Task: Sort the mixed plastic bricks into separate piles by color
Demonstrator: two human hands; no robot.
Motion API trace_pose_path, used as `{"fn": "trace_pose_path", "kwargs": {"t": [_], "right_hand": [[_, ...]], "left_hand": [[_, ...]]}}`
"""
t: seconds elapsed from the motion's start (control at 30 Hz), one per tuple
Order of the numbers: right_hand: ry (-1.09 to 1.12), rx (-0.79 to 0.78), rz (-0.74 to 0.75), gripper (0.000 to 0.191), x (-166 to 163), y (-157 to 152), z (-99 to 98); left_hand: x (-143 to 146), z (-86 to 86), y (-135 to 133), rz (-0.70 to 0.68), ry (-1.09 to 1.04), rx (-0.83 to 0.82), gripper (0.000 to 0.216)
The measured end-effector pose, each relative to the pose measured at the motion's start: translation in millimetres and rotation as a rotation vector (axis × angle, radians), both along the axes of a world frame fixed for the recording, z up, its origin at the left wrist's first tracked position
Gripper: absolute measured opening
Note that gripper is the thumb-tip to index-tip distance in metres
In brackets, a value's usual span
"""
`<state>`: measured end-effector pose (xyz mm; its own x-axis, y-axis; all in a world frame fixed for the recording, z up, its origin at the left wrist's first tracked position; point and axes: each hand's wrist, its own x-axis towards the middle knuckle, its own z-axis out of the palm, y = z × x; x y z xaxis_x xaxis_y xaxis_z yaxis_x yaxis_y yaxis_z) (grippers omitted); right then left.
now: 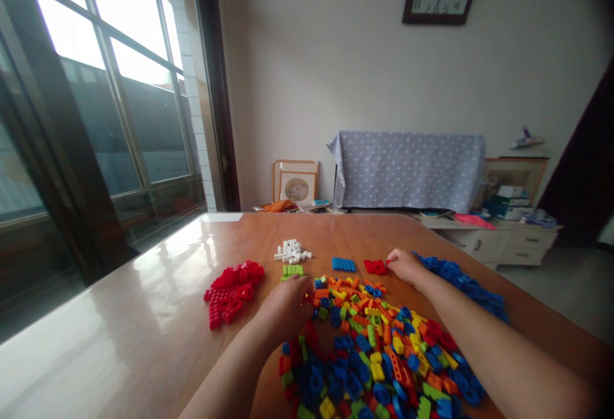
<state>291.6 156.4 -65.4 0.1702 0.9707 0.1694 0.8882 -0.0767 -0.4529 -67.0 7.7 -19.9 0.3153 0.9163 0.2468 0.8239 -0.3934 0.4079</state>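
Note:
My right hand (405,265) reaches to the far side of the table, its fingertips pinched on a small red building brick (389,264). That brick is at the right end of a short row of red bricks (374,267). My left hand (289,304) is at the left edge of the mixed pile of coloured bricks (369,342), fingers curled down. What its fingers hold, if anything, is hidden. Just beyond it lie lime green bricks (292,270) set side by side. A row of blue bricks (343,265) lies between the green and red ones.
A heap of red bricks (235,288) lies to the left, white bricks (291,252) at the back, and blue bricks (463,281) beyond my right forearm. The wooden table (144,316) stands near a cloth-covered object (407,169) and a white cabinet (513,245).

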Motion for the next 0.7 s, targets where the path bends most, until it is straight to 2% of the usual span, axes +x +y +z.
{"fn": "trace_pose_path", "kwargs": {"t": [0.17, 0.37, 0.5, 0.7], "right_hand": [[-0.080, 0.056, 0.013, 0.019, 1.1, -0.8, -1.2], [-0.100, 0.010, 0.070, 0.012, 4.7, -7.3, -1.7], [-0.105, -0.011, 0.052, 0.007, 7.7, -8.9, -0.7], [-0.107, -0.028, 0.068, 0.008, 7.0, -8.4, -1.9]], "left_hand": [[-0.5, 0.7, -0.7, 0.011, 0.005, 0.002, 0.016], [-1.4, -2.1, 0.4, 0.002, 0.004, 0.029, 0.014], [-0.7, -1.2, -1.1, 0.000, -0.001, 0.030, 0.015], [-2.4, -1.7, 1.0, -0.006, -0.022, 0.033, 0.015]]}}
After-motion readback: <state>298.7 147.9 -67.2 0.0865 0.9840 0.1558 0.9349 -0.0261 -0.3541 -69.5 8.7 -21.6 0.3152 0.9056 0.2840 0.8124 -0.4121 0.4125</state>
